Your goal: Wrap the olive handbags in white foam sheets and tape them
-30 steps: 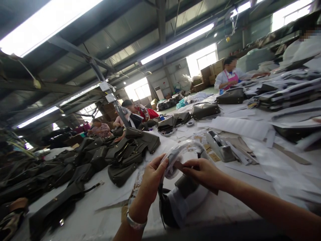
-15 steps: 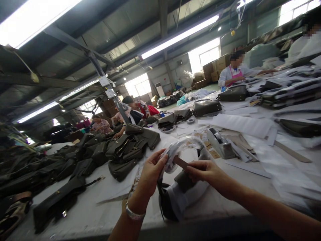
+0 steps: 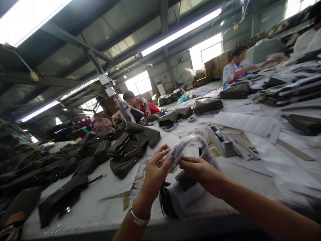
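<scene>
A dark olive handbag (image 3: pixel 167 201) with pale wrapping lies on the table edge in front of me. Its strap (image 3: pixel 188 143) arches up in clear plastic film. My left hand (image 3: pixel 158 167) is closed on the wrapped strap, thumb on the near side and fingers behind. Pinched together, the fingertips of my right hand (image 3: pixel 202 171) are on the strap's inner edge, close to my left thumb. They cover the brown end of the strap. Below my right hand is a dark olive panel of the bag (image 3: pixel 185 180).
A tape dispenser (image 3: pixel 220 142) stands behind the bag, with white foam sheets (image 3: pixel 243 122) and a cardboard strip (image 3: pixel 296 149) to its right. Dark handbags (image 3: pixel 135 140) are heaped at left. A dark bag (image 3: pixel 62 197) lies nearer. Co-workers (image 3: pixel 238 67) work across the table.
My right hand has moved left and up to the wrapped strap. The brown end between its fingers is now out of sight. My left fingers have shifted slightly on the film.
</scene>
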Tool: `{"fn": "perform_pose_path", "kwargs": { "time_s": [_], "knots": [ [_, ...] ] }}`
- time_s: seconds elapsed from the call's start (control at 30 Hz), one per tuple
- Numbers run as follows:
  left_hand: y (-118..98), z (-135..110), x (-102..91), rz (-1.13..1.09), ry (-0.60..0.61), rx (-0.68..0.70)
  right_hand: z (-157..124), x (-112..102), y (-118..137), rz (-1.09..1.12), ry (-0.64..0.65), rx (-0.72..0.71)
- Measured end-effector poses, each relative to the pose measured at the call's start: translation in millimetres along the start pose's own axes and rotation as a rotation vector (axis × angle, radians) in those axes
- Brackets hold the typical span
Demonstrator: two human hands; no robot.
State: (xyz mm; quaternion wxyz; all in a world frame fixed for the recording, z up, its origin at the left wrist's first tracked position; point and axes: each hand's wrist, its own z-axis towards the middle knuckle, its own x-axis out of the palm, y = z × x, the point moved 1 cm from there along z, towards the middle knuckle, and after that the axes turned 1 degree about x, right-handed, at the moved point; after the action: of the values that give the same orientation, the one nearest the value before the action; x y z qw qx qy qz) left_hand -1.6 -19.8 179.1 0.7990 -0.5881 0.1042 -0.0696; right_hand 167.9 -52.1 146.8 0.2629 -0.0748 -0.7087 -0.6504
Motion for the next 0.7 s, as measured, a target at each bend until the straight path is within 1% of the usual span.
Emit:
{"fn": "perform_pose_path", "kwargs": {
  "time_s": [0.07,0.13,0.33,0.43,0.5,0.57,0.63,0.7],
  "knots": [
    [-1.2,-0.4,0.0,0.013,-0.005,0.005,-3.2,2.7,3.2,0.055,0.035,0.004],
    [-1.6,-1.6,0.6,0.023,-0.01,0.017,-4.8,4.8,6.1,0.067,0.039,-0.007],
    [-0.4,-6.5,3.5,0.064,-0.017,0.061,1.1,11.8,4.5,-0.026,-0.069,-0.041],
    [-0.2,-7.5,4.7,0.064,-0.07,0.055,3.7,14.1,-0.6,-0.049,-0.099,-0.066],
    [-0.9,-7.1,5.9,0.025,-0.118,0.025,4.4,14.5,-3.1,-0.059,-0.132,-0.081],
    [-2.3,-6.2,7.4,-0.066,-0.141,-0.021,4.2,14.6,-3.3,-0.065,-0.168,-0.082],
    [-3.8,-5.4,8.9,-0.165,-0.103,-0.061,2.7,14.8,-0.9,-0.068,-0.178,-0.065],
    [-4.7,-5.5,9.5,-0.218,-0.056,-0.063,-0.1,14.3,2.7,-0.023,-0.162,-0.036]
  ]
}}
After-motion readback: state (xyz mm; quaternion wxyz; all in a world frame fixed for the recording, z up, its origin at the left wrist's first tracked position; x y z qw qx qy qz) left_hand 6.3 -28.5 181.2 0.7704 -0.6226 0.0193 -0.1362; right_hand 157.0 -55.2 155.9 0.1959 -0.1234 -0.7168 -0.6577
